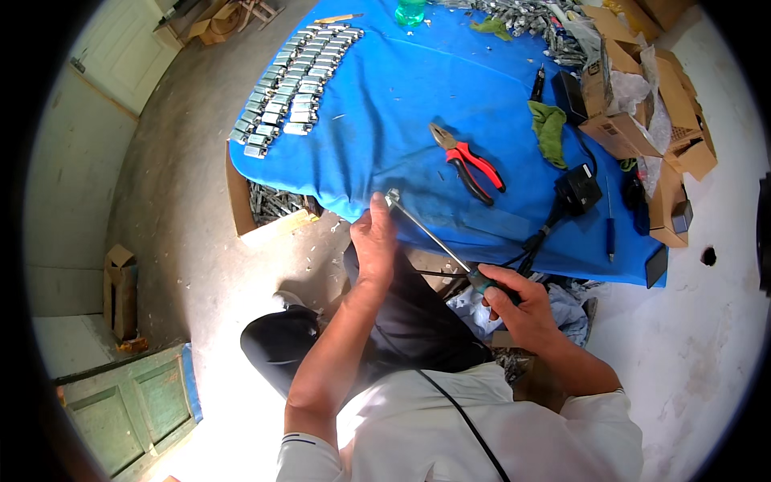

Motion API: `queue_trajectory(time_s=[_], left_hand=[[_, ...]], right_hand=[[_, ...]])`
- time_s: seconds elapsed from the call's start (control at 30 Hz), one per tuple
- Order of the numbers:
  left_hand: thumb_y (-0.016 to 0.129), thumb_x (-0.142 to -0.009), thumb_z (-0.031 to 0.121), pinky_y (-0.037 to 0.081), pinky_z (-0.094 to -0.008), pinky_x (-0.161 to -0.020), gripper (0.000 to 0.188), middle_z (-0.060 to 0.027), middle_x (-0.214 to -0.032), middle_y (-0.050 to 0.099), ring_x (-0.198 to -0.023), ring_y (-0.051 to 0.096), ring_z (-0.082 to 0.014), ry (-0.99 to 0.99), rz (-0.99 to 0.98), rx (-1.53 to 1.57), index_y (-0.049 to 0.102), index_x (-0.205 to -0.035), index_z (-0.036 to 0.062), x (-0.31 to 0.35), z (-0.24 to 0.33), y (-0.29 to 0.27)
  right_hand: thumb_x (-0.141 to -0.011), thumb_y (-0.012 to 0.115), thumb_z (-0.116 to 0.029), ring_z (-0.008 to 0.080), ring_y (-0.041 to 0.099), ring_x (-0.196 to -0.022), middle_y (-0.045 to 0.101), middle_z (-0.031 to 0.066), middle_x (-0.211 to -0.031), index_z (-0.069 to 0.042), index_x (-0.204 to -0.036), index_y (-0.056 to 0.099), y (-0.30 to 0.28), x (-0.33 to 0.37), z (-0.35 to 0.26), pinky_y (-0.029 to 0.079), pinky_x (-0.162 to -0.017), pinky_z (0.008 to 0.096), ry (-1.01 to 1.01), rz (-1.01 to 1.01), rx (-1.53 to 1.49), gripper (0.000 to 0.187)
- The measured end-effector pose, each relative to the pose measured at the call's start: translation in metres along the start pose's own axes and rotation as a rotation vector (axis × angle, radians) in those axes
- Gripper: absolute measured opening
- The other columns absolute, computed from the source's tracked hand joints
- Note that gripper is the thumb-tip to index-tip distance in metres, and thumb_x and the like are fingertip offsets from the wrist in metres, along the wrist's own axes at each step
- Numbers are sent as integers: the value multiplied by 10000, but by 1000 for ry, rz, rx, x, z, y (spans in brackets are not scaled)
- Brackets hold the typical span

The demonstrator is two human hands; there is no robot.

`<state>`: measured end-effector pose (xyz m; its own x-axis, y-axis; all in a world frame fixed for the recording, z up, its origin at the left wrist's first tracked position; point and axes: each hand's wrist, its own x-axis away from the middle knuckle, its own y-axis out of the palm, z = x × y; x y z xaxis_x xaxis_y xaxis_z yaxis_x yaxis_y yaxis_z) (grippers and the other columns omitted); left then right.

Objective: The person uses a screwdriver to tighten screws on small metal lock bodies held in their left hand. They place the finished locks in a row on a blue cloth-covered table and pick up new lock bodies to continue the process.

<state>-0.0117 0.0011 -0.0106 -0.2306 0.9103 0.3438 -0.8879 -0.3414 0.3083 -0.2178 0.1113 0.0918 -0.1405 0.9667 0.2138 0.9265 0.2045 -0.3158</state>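
My left hand (374, 245) is closed at the near edge of the blue-covered table, pinching a small silvery metal part (392, 195) between thumb and fingers. The part's exact kind is too small to make out. My right hand (518, 305) is wrapped round the dark handle of a screwdriver (434, 236). Its long shaft slants up to the left, and the tip meets the metal part. Pliers (470, 163) with red and black grips lie on the cloth just beyond, jaws pointing away to the left.
Rows of small metal pieces (297, 80) cover the table's far left, with a loose pile (538, 20) at the back right. A green rag (549, 132), a black adapter (578, 190) and a blue pen-like tool (610, 229) lie right. Cardboard boxes (622, 132) stand beyond; another box (269, 229) sits below left.
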Motion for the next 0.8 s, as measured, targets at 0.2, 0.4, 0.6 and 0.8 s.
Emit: queue_trajectory(time_s=[0.2, 0.4, 0.6, 0.8], left_hand=[[553, -904, 558, 202, -225, -388, 515, 77, -532, 302, -431, 273, -33, 65, -5, -119, 358, -635, 164, -4, -15, -1], [516, -920, 564, 235, -236, -385, 541, 57, -513, 321, -422, 296, -48, 126, 1, -176, 365, -607, 150, -3, -18, -1], [495, -933, 559, 254, -241, -392, 549, 45, -513, 332, -430, 309, -58, 174, -4, -206, 363, -607, 136, 0, -18, 4], [495, -932, 560, 243, -240, -395, 543, 53, -527, 320, -436, 298, -54, 158, -3, -188, 367, -620, 135, 2, -16, 5]], right_hand=[[-945, 581, -158, 51, 519, -630, 593, 17, -796, -20, -1271, 550, 2, 4, 3, 450, -561, 209, 16, 16, -17, 355], [-941, 575, -134, 48, 512, -606, 600, 22, -796, -22, -1271, 554, 1, 8, -1, 440, -538, 205, 54, 55, -51, 349], [-935, 558, -97, 51, 514, -591, 608, 28, -797, -32, -1272, 559, -2, 5, -4, 432, -531, 205, 98, 57, -59, 343], [-937, 571, -117, 53, 518, -599, 611, 26, -798, -37, -1276, 558, -2, 10, -4, 433, -533, 206, 121, 40, -59, 348]])
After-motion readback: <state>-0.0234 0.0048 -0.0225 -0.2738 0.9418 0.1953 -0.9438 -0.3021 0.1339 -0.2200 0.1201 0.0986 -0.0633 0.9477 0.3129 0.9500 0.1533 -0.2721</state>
